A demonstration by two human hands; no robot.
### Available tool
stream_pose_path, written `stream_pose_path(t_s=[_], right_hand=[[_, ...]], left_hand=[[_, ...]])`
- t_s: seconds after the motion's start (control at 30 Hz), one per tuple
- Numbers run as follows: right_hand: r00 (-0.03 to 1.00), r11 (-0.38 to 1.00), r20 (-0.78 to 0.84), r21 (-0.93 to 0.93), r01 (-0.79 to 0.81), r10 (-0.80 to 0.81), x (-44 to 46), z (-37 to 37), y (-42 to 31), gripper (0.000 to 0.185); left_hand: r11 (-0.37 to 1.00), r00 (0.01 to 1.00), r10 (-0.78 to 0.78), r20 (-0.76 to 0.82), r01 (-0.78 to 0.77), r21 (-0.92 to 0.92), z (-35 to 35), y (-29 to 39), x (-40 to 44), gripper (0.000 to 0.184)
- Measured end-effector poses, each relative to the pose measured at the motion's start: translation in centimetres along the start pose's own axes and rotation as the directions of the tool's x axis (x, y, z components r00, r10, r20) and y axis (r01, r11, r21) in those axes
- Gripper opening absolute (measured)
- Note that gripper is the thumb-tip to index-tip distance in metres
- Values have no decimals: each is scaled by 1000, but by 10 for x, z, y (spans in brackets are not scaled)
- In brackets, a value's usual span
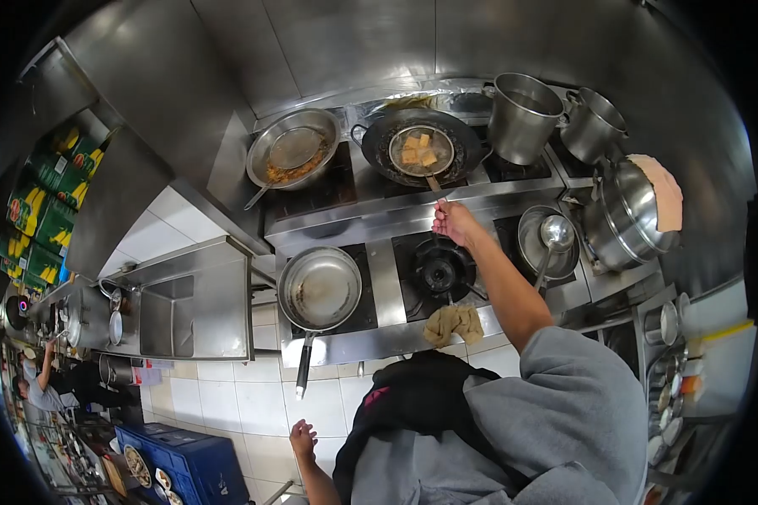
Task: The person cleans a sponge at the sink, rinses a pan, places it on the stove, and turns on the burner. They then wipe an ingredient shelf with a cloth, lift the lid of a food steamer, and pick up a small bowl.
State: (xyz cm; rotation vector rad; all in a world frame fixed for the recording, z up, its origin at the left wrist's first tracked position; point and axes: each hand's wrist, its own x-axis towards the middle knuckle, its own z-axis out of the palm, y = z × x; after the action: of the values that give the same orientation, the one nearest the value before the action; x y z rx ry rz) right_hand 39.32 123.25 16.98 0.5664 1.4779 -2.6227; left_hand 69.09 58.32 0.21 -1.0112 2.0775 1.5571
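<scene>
My right hand (454,222) is closed around the handle of a mesh strainer (433,183). Several golden, block-shaped food pieces (420,150) sit in the strainer, over a dark wok (377,145) on the back row of the stove. My left hand (304,439) hangs low, apart from the stove, its fingers loosely curled with nothing in them. Nearest to it is the handle of a frying pan (320,290) on the front left burner. A crumpled brown cloth (453,326) lies on the stove's front edge, below a bare burner (437,273).
At back left, another strainer (296,148) rests in a wide metal bowl (322,126). Tall pots (522,118) stand at back right. A ladle (556,236) lies in a pan (531,244). Left are a sink (167,316), a blue crate (185,463) and a distant person (50,396).
</scene>
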Motion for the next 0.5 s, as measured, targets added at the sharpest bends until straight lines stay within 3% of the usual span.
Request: stream_pose_path(t_s=[0.13, 0.2, 0.23, 0.27, 0.3, 0.37, 0.5], right_hand=[[1000, 998, 10, -53, -16, 17, 0, -6, -4, 21], [999, 1000, 20, 2, -26, 26, 0, -7, -7, 20], [999, 999, 29, 4, -36, 36, 2, -7, -9, 20], [999, 999, 38, 26, -36, 35, 4, -8, -10, 20], [998, 998, 48, 47, -36, 34, 6, -9, -10, 20], [998, 997, 44, 56, -43, 40, 8, -6, -13, 19], [998, 994, 38, 89, -60, 57, 16, -6, -15, 19]], left_hand=[[998, 999, -31, 15, 32, -60, 40, -8, -29, 31], [996, 999, 32, -2, -32, 78, 70, -43, -54, 29], [982, 986, -157, 60, 162, -92, 80, -85, -52, 28], [903, 980, 47, 193, -124, 412, 88, -143, -42, 28], [518, 917, 248, 314, -399, 757, 99, -177, -43, 28], [767, 982, 61, 179, -161, 622, 134, -185, -90, 28], [859, 993, -68, 96, 9, 511, 173, -190, -147, 28]])
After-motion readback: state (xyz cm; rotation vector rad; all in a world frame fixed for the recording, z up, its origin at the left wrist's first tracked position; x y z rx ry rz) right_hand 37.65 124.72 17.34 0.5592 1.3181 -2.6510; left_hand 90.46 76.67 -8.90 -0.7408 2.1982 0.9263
